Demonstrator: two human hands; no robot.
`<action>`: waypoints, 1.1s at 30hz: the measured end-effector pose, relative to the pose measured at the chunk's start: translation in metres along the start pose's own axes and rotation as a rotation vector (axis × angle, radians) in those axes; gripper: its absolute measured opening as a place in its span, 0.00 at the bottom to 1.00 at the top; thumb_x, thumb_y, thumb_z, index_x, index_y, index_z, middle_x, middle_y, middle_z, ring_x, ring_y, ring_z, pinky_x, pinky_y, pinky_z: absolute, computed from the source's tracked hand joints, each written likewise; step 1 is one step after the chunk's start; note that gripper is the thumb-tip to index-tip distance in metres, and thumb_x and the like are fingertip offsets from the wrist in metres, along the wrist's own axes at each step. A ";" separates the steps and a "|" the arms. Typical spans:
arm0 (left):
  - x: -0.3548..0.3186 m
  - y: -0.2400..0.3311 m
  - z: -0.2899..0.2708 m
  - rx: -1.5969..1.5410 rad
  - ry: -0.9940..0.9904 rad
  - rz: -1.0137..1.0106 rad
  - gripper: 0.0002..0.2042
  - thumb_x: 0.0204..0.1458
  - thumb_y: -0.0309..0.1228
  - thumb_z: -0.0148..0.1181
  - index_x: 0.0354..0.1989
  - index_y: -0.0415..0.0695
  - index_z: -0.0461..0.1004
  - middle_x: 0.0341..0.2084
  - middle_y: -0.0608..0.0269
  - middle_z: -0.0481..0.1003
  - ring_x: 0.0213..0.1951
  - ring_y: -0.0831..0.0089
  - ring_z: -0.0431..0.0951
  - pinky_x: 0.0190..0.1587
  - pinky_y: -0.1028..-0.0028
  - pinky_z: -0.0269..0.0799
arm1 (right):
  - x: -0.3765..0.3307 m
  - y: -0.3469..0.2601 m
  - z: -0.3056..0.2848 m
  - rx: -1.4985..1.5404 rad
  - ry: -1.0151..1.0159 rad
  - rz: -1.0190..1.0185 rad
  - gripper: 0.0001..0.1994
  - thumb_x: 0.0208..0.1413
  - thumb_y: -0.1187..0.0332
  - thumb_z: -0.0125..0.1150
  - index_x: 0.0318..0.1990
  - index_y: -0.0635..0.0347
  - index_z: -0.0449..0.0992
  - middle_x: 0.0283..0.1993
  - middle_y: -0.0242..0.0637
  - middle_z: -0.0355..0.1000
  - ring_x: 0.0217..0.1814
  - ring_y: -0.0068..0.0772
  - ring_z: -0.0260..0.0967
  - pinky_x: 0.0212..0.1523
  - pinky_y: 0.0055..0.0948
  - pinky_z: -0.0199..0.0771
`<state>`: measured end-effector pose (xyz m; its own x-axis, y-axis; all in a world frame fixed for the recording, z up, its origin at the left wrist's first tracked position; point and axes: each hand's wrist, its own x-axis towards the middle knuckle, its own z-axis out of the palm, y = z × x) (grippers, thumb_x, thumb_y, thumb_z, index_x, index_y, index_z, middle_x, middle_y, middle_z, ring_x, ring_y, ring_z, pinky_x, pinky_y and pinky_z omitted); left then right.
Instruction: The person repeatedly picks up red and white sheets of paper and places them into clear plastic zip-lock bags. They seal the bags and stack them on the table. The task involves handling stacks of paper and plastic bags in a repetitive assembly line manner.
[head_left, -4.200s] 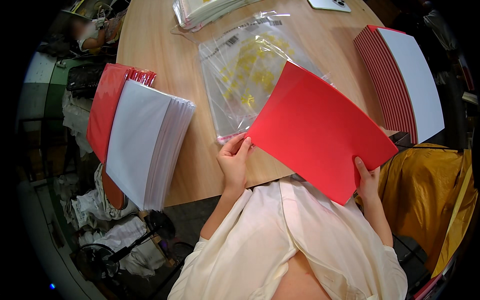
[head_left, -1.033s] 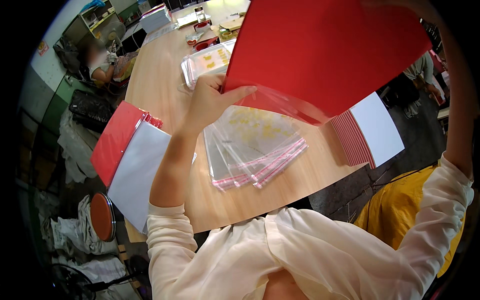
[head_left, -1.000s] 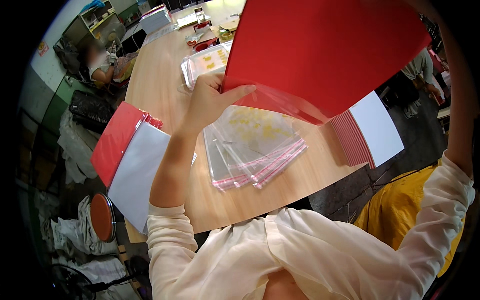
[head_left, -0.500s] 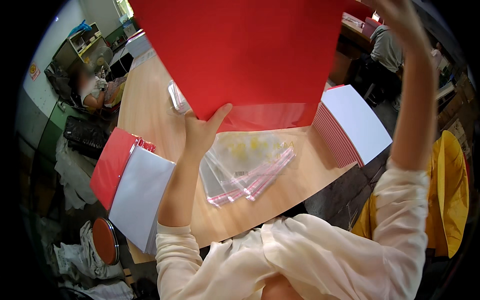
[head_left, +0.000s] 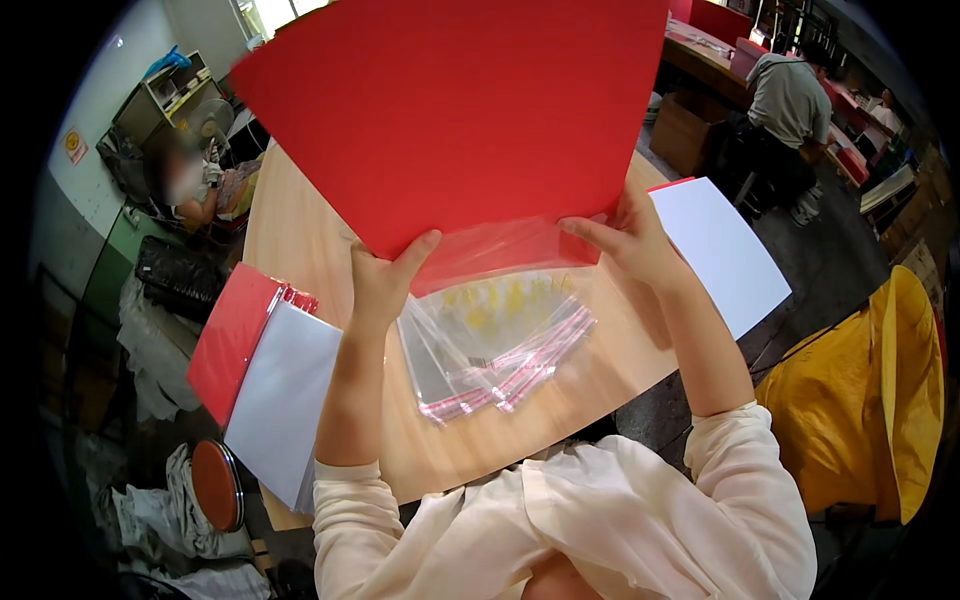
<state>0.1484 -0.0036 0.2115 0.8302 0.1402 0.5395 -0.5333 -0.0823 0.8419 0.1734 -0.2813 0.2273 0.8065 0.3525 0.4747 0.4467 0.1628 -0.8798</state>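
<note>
Over the table (head_left: 300, 205), broad red sheet (head_left: 480, 110) with clear film (head_left: 500, 245)

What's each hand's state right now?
Left hand: closed, holding the red sheet near its lower left corner.
Right hand: closed, holding the same sheet near its lower right corner.

We hold a red sheet (head_left: 470, 120) with left hand (head_left: 385, 278) and right hand (head_left: 638, 242), above clear bags (head_left: 490, 345)

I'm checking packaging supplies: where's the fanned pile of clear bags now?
In the head view, the clear bags lie near the centre on the wooden table, just below the red sheet, between the white left stack and white right stack.
</note>
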 end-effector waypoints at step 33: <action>-0.053 -0.074 -0.001 -0.072 0.350 0.151 0.18 0.56 0.26 0.59 0.54 0.38 0.66 0.39 0.58 0.74 0.37 0.76 0.76 0.43 0.80 0.71 | -0.003 0.014 0.009 -0.137 0.283 -0.111 0.43 0.48 0.85 0.63 0.70 0.53 0.47 0.56 0.46 0.70 0.45 0.31 0.77 0.43 0.23 0.77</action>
<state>0.1439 -0.0042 0.1203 0.6420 0.4614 0.6123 -0.6661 -0.0598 0.7435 0.1734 -0.2720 0.2131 0.8171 0.0667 0.5726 0.5701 0.0533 -0.8198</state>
